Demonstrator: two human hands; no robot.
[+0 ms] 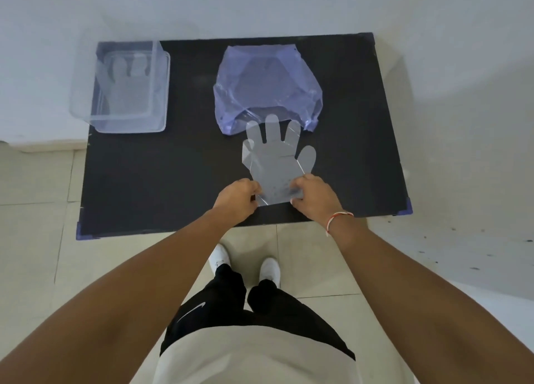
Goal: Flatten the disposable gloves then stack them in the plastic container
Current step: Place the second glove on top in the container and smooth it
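Note:
A clear disposable glove lies spread flat on the black table, fingers pointing away from me, its fingertips overlapping the bag's near edge. My left hand pinches the glove's cuff at its left corner. My right hand pinches the cuff's right corner. At the table's far left stands a clear plastic container with at least one flattened glove lying inside it.
A crumpled bluish plastic bag sits at the table's far middle, open toward me. The container hangs partly over the table's left edge. White walls stand behind and to the left; tiled floor and my shoes are below the near edge.

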